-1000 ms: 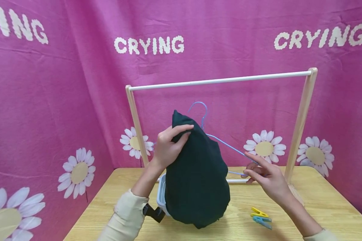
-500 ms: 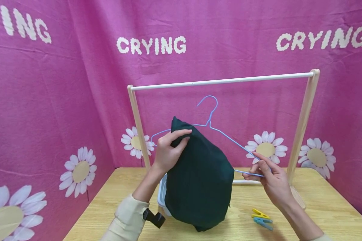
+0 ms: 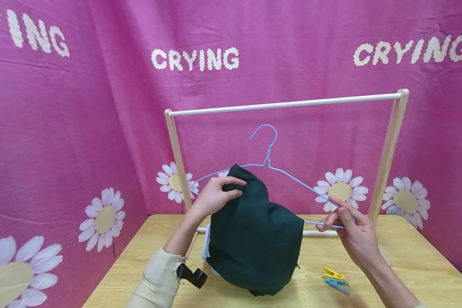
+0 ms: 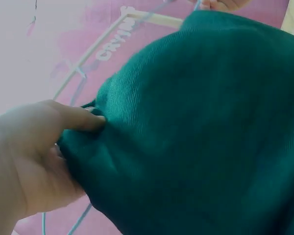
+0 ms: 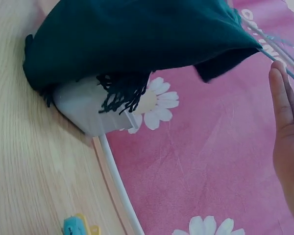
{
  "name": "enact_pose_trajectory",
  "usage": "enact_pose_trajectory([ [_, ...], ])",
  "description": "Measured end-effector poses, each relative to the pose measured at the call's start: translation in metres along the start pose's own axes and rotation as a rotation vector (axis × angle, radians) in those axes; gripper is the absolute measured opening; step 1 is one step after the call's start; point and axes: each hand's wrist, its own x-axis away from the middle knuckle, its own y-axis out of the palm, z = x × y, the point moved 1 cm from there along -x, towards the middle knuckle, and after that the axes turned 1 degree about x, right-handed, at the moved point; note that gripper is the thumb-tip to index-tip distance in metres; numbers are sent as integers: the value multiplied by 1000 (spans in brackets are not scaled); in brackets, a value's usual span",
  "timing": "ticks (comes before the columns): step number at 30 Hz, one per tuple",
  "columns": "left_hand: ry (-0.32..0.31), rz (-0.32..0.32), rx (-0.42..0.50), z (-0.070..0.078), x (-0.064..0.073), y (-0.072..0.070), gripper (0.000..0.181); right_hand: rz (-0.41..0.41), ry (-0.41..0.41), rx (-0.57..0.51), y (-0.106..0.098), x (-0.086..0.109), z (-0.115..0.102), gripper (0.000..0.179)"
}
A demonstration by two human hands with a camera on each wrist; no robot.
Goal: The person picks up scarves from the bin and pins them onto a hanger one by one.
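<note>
We see the left hand point(image 3: 218, 196) pinching the upper edge of a dark green cloth point(image 3: 256, 252), fingertips and thumb closed on the fabric. The right hand point(image 3: 355, 233) has its thumb and fingers pinched on the right end of a blue wire hanger point(image 3: 268, 155).

The cloth hangs from the left hand in front of the hanger, its lower part bunched before the box point(image 5: 81, 105). At its right corner the hanger's lower wire goes out of sight; how the fabric lies on that wire we cannot tell. The hanger's hook stands up above the cloth, free of the rack point(image 3: 285, 105) behind it.

Half a second earlier, we find the cloth's peak higher and farther left; now the left hand is lower, and a deep dip creases the cloth's upper right edge. The hook is at nearly the same height.

In the right wrist view, dark fringe point(image 5: 122, 90) dangles against the box. A yellow clip point(image 3: 333, 273) and a blue clip point(image 3: 336, 285) lie together on the wooden table point(image 3: 416, 261), unmoved. Beyond, a pink curtain point(image 3: 285, 68) bears daisies and the word "CRYING."
</note>
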Motion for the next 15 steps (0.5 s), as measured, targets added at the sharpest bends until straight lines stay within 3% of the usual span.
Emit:
enact_pose_trajectory([
  [3,-55,-50,-32,-10,0,2,25,-36,-5,-7,-1,1,-1,42],
  [6,-104,-53,12,-17,1,4,27,-84,30,-5,-2,2,-1,42],
  [11,-121,91,154,-19,5,6,30,-119,122,31,-5,2,-4,44],
  [13,-100,151,173,-18,5,6,31,-80,177,136,-5,2,-8,43],
  [15,-72,180,166,-16,5,8,33,-4,238,316,-1,0,-11,39],
])
